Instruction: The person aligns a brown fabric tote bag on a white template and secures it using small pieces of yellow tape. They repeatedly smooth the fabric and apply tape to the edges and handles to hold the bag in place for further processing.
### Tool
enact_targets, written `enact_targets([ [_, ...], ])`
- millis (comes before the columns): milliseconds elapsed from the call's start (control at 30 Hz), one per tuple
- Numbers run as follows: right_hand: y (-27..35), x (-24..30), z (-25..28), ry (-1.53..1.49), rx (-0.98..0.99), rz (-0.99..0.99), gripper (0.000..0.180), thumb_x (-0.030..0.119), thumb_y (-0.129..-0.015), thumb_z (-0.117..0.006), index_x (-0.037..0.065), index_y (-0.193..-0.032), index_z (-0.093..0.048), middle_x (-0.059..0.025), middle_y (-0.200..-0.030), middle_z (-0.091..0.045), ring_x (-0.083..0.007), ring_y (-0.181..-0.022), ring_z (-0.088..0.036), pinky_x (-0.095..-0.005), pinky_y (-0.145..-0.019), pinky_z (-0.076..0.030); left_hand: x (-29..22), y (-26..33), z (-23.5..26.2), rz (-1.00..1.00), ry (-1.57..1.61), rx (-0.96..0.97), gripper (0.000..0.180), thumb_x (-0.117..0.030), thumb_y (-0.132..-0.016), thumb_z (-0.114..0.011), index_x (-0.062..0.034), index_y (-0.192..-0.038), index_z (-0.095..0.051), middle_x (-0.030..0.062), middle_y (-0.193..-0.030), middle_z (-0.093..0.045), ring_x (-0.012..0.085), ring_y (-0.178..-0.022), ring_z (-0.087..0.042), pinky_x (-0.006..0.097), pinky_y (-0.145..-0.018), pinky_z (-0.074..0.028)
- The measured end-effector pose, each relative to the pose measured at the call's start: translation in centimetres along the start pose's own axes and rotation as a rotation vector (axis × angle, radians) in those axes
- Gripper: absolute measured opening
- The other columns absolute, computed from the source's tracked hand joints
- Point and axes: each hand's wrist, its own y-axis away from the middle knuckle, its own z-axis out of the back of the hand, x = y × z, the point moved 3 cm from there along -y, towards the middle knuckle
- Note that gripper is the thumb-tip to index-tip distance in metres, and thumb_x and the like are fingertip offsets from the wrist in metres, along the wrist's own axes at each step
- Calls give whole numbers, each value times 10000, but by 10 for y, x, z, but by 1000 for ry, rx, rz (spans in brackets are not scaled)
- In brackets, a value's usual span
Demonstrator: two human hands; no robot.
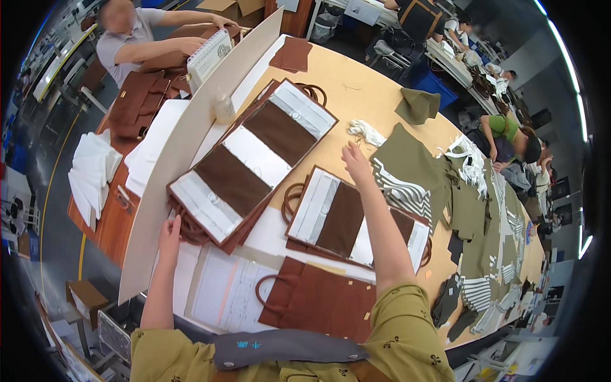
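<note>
My left hand is at the lower left corner of a stack of long brown bag panels, its fingers closed at the edge beside the looped handles. The top panel lies flat, with white and grey lining strips across it. My right hand is raised over the table, fingers apart and slightly bent, with nothing visible in it. Near its fingertips lies a bundle of white strips. Below my right forearm is a second, similar bag panel, partly covered by the arm.
A brown handled bag piece lies nearest me beside papers. Olive fabric pieces and striped scraps cover the right side. An upright board edges the table at left, with a clear cup. Beyond it, a co-worker handles brown pieces.
</note>
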Motion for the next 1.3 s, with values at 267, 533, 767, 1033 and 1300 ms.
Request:
enact_targets([
  [267, -118, 1, -61, -56, -367, -5, 414, 273, -976, -619, -52, -1231, -648, -146, -1084, -698, -239, -1016, -643, -356, -917, -490, -22, -8, 7, -133, -440, -13, 461, -355, -978, -645, 2, -713, -521, 58, -587, -470, 153, -571, -433, 345, -548, -370],
  [533, -91, 73, -67, -352, -298, 258, 211, 141, -940, -688, -28, -1065, -696, -35, -911, -691, -91, -827, -606, -242, -769, -489, -51, 6, 2, -219, -411, -52, 373, -158, -966, -638, -19, -679, -445, 30, -585, -381, 112, -575, -353, 323, -527, -316],
  [767, -85, 135, -56, -536, -229, 474, 180, 152, -957, -684, -5, -1042, -695, -11, -876, -666, -76, -788, -579, -230, -740, -472, -11, 20, -1, -306, -314, -199, 337, -106, -984, -594, -26, -712, -412, 35, -649, -376, 118, -633, -356, 307, -564, -339],
  [1033, -145, 23, -87, -444, -247, 169, 250, 175, -944, -702, -14, -1104, -667, -17, -937, -659, -95, -869, -581, -245, -797, -467, 8, 15, -4, -189, -182, -140, 316, -109, -1005, -568, -32, -743, -408, 2, -680, -383, 95, -663, -357, 287, -587, -349],
  [1300, -88, 27, -52, -291, -317, 232, 317, 195, -977, -648, -21, -1207, -621, -82, -1050, -659, -131, -881, -619, -261, -793, -506, 27, 11, -5, -169, -63, -136, 311, -171, -1045, -523, -51, -774, -428, -1, -768, -423, 92, -729, -386, 262, -650, -355],
])
